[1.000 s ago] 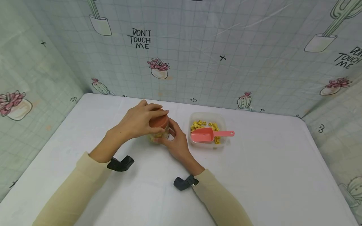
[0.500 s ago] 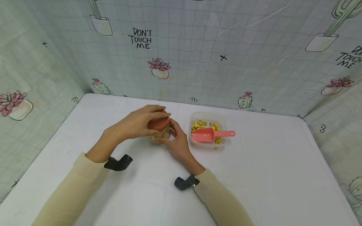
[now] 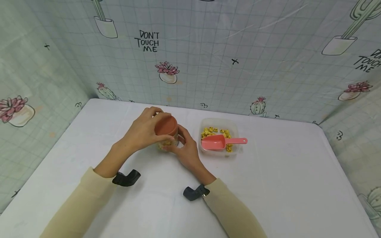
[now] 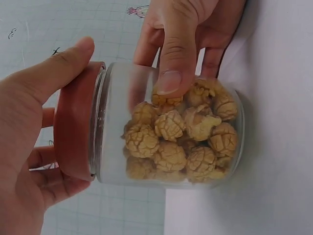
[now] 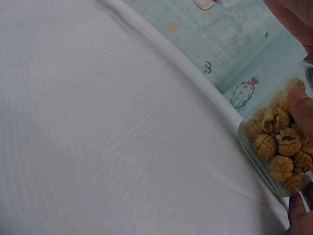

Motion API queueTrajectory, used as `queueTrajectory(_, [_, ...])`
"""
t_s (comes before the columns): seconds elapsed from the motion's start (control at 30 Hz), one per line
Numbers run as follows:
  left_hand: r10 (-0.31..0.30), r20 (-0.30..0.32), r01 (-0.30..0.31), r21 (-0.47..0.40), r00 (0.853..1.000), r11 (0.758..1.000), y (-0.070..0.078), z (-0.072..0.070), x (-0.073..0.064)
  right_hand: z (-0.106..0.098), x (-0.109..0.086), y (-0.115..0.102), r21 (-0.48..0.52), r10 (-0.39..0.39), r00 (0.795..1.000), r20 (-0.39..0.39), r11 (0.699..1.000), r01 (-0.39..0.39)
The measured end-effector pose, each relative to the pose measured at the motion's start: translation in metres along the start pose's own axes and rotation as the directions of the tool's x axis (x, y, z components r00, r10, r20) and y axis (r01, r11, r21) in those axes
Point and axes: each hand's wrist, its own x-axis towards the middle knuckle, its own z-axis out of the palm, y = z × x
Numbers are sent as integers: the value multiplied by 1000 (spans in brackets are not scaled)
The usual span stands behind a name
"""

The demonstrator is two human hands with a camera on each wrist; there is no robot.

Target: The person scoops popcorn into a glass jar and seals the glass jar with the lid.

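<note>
A clear glass jar (image 4: pixel 115 132) stands on the table at left of centre in the head view. Its lower part holds pale brown popcorn (image 4: pixel 171 142), and a reddish-brown lid (image 3: pixel 166 126) sits on its mouth. My left hand (image 3: pixel 141 130) grips the lid, thumb on the near side and fingers round the far side. With thumb and fingers on either side of the glass, my right hand (image 3: pixel 188 150) holds the jar's body. The right wrist view catches only the jar's base and part of the right hand (image 5: pixel 303 110) at its right edge.
Right of the jar stands a clear plastic container (image 3: pixel 205 121) with yellow popcorn (image 3: pixel 209 131). A pink scoop (image 3: pixel 213 142) lies across it, its handle past the right rim. White cloth covers the table (image 3: pixel 282 172); a printed curtain (image 3: pixel 196 49) rises behind it.
My left hand's fingers first reached across the lid, then drew back toward its far left side, turning at the wrist; more of the lid's top shows. The right hand and jar stay put.
</note>
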Motion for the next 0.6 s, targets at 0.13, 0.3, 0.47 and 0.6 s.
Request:
queueTrajectory(0.13, [30,40,-28,-38,999,999,0,-3,-1,0,0,0,1,10,1000,-3,1000,-10])
queueTrajectory(0.3, [103,110,-97,-56,989,994,-3,-6,0,0,0,1,8,16,1000,-2,1000,-16])
queueTrajectory(0.47, [166,125,-157,-76,978,985,-5,-6,-1,0,1,1,-7,-4,1000,-3,1000,4])
queueTrajectory(0.6, [146,81,-144,-31,986,989,-4,-1,-1,1,1,2,-16,1,1000,-7,1000,-1])
